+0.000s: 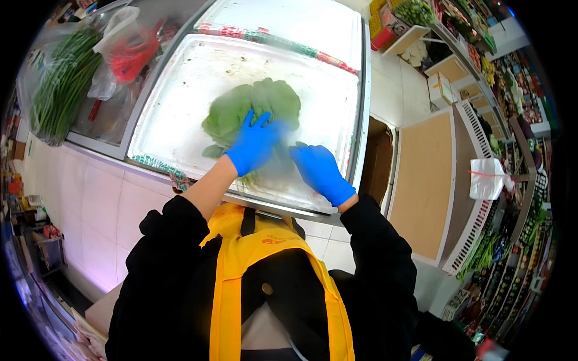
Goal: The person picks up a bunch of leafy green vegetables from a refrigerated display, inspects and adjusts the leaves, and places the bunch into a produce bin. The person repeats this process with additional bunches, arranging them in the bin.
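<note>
A bunch of broad-leaved leafy greens [253, 106] lies on a white foam box lid [180, 108] in front of me. My left hand [255, 144], in a blue glove, lies over the lower part of the bunch, its fingers spread across the leaves. Thin stems show just below this palm. To the right, my right hand [320, 171], gloved in blue too, is curled above the lid. A small dark green leaf piece [300, 144] shows at its fingertips. Motion blurs the area between both hands.
Another white foam lid [289, 13] lies beyond, past printed tape [280, 43]. Left, long green stalks [67, 81] fill a clear bag beside a red plastic bag [133, 54]. A wooden panel [422, 185] and vegetable shelves stand right. The metal table edge [280, 210] runs before my apron.
</note>
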Available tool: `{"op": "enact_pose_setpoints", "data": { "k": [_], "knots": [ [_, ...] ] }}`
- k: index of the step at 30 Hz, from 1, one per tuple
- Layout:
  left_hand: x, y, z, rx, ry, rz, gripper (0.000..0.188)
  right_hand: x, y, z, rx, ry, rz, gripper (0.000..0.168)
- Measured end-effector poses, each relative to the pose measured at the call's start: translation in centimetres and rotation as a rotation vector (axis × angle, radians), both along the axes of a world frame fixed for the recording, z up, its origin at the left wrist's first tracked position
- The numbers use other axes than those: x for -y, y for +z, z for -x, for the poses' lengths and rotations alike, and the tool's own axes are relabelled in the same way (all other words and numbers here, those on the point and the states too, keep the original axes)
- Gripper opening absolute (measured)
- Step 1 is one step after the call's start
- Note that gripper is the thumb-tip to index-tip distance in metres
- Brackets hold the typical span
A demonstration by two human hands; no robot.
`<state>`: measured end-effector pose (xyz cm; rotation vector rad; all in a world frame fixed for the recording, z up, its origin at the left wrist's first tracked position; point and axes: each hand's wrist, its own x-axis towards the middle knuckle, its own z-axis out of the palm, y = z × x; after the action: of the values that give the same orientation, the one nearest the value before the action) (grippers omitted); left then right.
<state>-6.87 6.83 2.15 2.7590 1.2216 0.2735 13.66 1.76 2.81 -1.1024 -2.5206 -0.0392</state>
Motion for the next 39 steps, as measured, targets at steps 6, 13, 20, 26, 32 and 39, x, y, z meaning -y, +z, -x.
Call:
{"op": "enact_pose_setpoints", "data": {
  "k": [6, 13, 20, 26, 32, 39],
  "knots": [
    [-0.2, -0.5, -0.4, -0.021, 0.013, 0.030, 0.060, 3.8, 1.7, -1.8, 0.058, -0.046, 0.187, 0.016],
    [-0.2, -0.6, -0.5, 0.009, 0.010, 0.036, 0.062, 5.5, 3.3, -5.2, 0.045, -0.207, 0.313, 0.011],
    [-0.2, 0.0, -1.0, 0.021, 0.010, 0.058, 0.066, 4.5, 2.1, -17.1, -0.035, -0.770, 0.106, 0.020],
    [-0.5, 0.4, -1.2, 0.031, -0.023, 0.047, 0.062, -1.6, -3.0, -16.0, 0.152, -0.578, 0.131, 0.022],
    [0.6, 2.3, -1.1, 0.272, 0.030, 0.025, 0.058, -5.0, -5.3, -16.7, 0.408, -0.467, 0.061, 0.005],
    [6.3, 2.9, 2.9, 0.943, 0.644, 0.138, 0.018, -1.9, 0.5, -18.6, 0.125, -0.711, 0.017, 0.020]
  ]
}}
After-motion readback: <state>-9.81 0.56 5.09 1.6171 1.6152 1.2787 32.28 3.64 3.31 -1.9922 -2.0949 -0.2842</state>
